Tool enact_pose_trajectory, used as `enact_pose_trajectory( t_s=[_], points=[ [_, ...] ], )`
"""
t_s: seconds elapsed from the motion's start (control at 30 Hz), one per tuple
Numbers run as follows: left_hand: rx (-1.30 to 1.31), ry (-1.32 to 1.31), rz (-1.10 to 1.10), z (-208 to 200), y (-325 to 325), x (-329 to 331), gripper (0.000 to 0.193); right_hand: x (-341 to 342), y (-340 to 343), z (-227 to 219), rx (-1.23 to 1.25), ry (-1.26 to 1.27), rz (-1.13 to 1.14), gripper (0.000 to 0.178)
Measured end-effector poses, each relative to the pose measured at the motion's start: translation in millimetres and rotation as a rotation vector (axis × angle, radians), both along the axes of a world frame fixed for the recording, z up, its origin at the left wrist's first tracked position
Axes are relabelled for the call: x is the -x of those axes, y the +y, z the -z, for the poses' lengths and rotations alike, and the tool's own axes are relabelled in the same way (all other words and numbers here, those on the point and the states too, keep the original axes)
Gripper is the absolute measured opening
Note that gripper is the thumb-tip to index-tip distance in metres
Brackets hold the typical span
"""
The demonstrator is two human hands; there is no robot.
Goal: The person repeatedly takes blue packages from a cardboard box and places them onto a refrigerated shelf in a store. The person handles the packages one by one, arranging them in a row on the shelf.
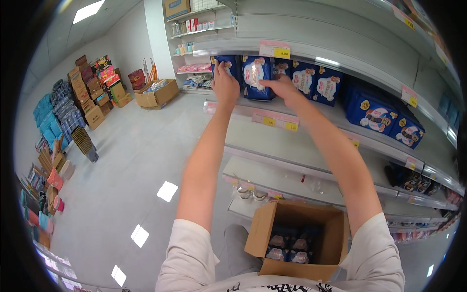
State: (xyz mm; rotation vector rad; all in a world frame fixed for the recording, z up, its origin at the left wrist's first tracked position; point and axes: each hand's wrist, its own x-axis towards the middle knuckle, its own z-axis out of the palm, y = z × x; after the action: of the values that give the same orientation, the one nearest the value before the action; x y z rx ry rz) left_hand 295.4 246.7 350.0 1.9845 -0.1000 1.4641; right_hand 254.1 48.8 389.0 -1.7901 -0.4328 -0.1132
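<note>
A row of dark blue soft packs with pale cloud-shaped labels stands on the shelf in front of me. My left hand [226, 86] lies against the leftmost pack [232, 64], its fingers stretched upward over the front. Beside it, one blue pack [256, 73] stands upright near the shelf edge. My right hand [284, 88] has its thumb on that pack's front, with the other fingers at its right side, partly hidden. Further right are more packs [327, 87]. Below, an opened cardboard box [335, 238] holds several similar blue packs [292, 246].
Larger blue packs [372, 114] sit on the same shelf to the right. Price tags line the shelf edge [275, 119]. Lower shelves [272, 170] hold small goods. Stacked cartons [85, 90], an open carton [158, 94] and a stack of bins [84, 143] stand on the floor at left.
</note>
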Motion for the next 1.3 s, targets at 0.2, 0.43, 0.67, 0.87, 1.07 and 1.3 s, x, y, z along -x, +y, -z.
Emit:
enact_pose_trajectory(
  t_s=[0.2, 0.43, 0.67, 0.87, 1.07, 1.3],
  points=[
    [-0.153, -0.072, -0.134, 11.2, -9.0, 7.9, 0.064, -30.2, 27.1, 20.7, 0.351, -0.350, 0.391, 0.072],
    [-0.082, 0.038, -0.023, 9.7, -7.7, 11.6, 0.070, -29.5, 35.9, 2.3, 0.610, -0.267, 0.517, 0.065],
    [-0.121, -0.061, -0.023, 9.2, -11.2, -0.7, 0.063, 24.6, 0.6, 18.6, 0.304, -0.611, 0.488, 0.072],
    [-0.083, -0.195, -0.118, 19.4, 8.7, 5.0, 0.068, 201.6, -83.9, 107.5, 0.189, -0.375, -0.090, 0.022],
    [-0.212, -0.250, 0.515, 86.4, -103.8, 146.6, 0.040, 322.6, -186.4, 314.3, 0.223, 0.340, 0.179, 0.023],
    [-0.987, 0.990, 1.289, 278.3, -262.9, 271.0, 0.025, 389.4, -193.0, 390.8, 0.866, 0.500, -0.092, 0.023]
  ],
)
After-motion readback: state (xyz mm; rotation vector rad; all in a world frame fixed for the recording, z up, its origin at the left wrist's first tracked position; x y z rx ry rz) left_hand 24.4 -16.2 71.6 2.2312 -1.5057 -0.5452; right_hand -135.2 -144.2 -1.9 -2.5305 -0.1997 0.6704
